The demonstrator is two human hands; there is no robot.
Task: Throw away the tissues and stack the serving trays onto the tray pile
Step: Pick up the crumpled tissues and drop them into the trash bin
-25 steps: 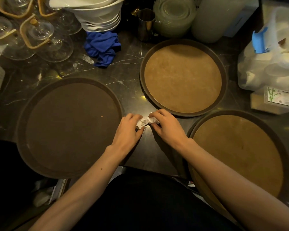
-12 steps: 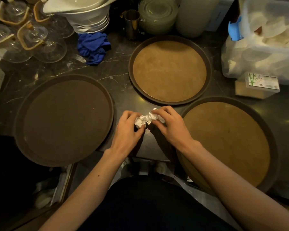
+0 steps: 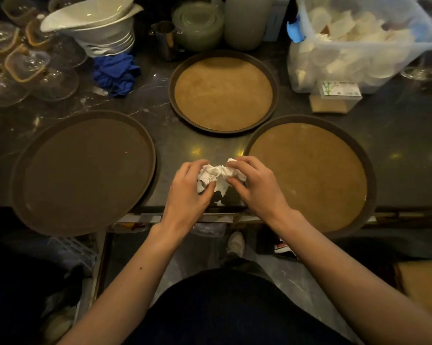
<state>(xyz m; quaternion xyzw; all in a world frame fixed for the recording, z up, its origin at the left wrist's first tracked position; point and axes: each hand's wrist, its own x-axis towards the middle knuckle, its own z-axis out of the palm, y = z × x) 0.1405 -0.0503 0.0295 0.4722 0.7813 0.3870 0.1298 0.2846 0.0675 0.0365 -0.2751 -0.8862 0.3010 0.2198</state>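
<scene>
Two hands [image 3: 189, 195] [image 3: 257, 188], crumpled white tissue [image 3: 216, 174], round trays [image 3: 83, 170]

crumpled white paper tissues [image 3: 215, 174] — matt brown trays [image 3: 83, 170], glossy dark marble counter [image 3: 160, 105], clear plastic bin [image 3: 359, 46].

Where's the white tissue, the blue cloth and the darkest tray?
tissue [image 3: 211, 173], head view, crumpled middle between both hands.
blue cloth [image 3: 115, 72], head view, bunched centre.
darkest tray [image 3: 85, 170], head view, flat middle.
</scene>
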